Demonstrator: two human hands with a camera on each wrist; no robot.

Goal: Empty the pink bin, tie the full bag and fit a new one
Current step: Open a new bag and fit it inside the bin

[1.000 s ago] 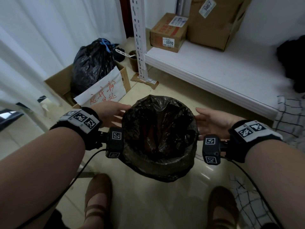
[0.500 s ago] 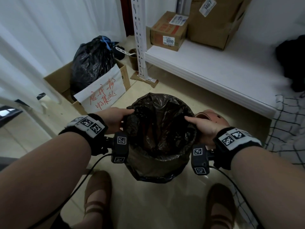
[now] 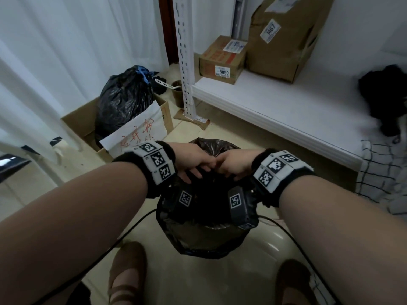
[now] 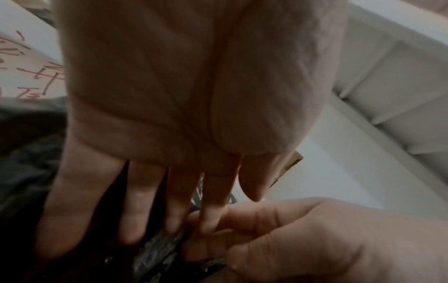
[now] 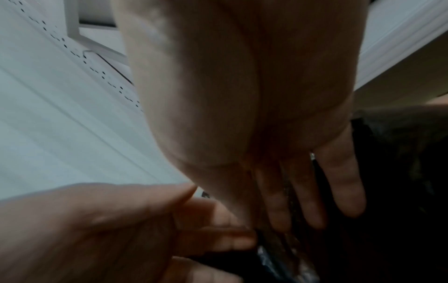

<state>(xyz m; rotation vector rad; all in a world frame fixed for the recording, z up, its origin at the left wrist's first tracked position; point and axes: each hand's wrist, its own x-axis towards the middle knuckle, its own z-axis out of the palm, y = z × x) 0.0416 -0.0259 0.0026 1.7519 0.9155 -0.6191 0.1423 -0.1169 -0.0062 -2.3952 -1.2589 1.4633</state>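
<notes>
We read "8090" on the small box's (image 3: 221, 60) white label (image 3: 224, 72) and "1467" on the big box's (image 3: 284, 36) sticker (image 3: 270, 30). Red handwriting on the white sheet (image 3: 141, 130) escapes us.

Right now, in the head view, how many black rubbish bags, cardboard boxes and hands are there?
Black rubbish bags: 2, the bin bag and the tied bag
Cardboard boxes: 3
Hands: 2, left hand, right hand
Total: 7

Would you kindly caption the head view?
Left hand and right hand meet over the black bag lining the bin.
</notes>
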